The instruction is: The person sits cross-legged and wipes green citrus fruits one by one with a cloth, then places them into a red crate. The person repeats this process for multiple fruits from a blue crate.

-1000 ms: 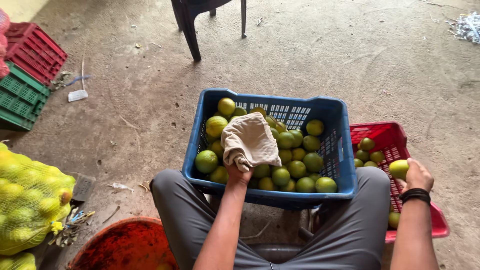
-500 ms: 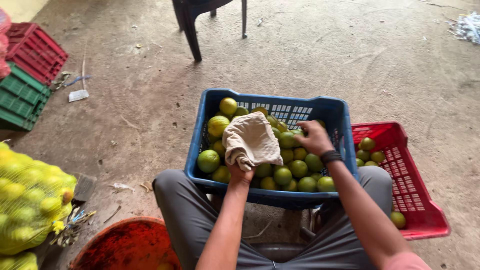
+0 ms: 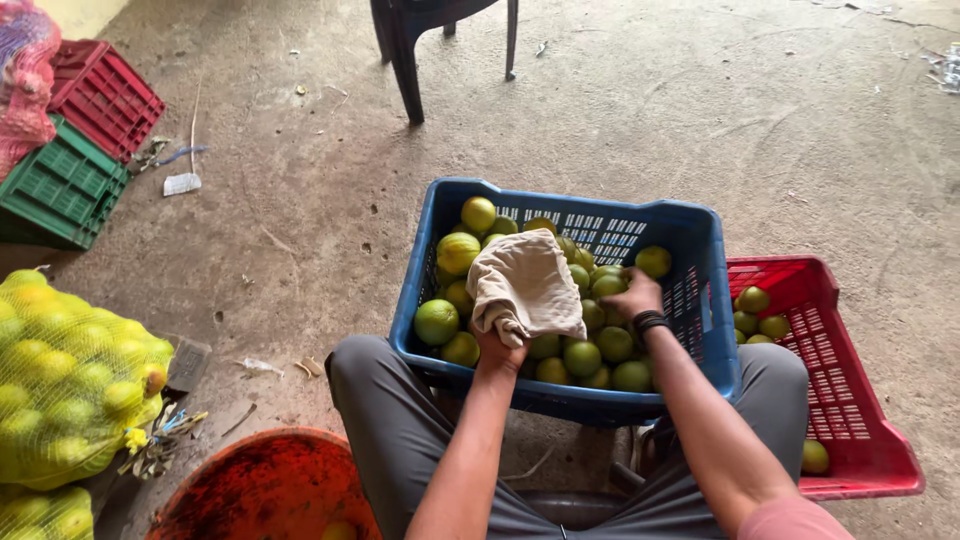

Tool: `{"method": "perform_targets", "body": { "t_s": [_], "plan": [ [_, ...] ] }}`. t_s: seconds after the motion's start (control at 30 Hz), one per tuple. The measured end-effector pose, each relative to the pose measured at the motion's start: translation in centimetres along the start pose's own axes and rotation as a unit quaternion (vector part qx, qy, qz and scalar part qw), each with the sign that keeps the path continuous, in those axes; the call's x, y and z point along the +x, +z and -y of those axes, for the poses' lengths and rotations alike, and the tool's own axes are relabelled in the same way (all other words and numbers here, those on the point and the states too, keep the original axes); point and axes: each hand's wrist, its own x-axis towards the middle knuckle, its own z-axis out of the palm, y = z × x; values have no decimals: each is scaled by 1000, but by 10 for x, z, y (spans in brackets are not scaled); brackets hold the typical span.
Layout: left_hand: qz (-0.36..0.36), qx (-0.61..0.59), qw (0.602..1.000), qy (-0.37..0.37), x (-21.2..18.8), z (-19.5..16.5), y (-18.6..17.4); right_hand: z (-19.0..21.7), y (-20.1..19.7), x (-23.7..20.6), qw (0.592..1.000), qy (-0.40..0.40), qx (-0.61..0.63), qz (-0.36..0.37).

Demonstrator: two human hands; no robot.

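A blue plastic crate [image 3: 700,300] full of green-yellow citrus fruits [image 3: 437,321] stands on the floor in front of my knees. My left hand [image 3: 498,348] is under a beige cloth [image 3: 524,284] draped over it, held above the fruits at the crate's near side. My right hand [image 3: 632,294], with a dark band on the wrist, reaches into the crate and closes around one fruit [image 3: 608,285] among the pile. A red crate [image 3: 850,400] at my right holds a few of the same fruits [image 3: 754,299].
A yellow mesh sack of fruits [image 3: 70,380] lies at the left. An orange tub [image 3: 260,490] stands by my left knee. Green [image 3: 60,185] and red crates [image 3: 105,95] sit at the far left. Dark chair legs [image 3: 405,60] stand on the concrete floor beyond.
My right hand left the red crate, where it held a fruit, and moved into the blue crate onto the pile. The left hand with the cloth has stayed in place.
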Motion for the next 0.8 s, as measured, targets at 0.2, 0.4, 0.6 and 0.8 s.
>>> {"method": "perform_targets", "body": {
  "t_s": [0.2,0.4,0.6,0.8],
  "plan": [
    [114,-109,987,-39,6,-2,-8,10,-47,-20,895,24,435,92],
    [74,120,988,62,8,-3,-17,67,-50,-68,924,-98,344,133],
    [83,612,682,391,0,6,-23,110,-24,-119,904,-424,32,-44],
    [120,398,881,225,6,-2,-18,116,-14,-116,940,-320,107,-57]
  ]
}}
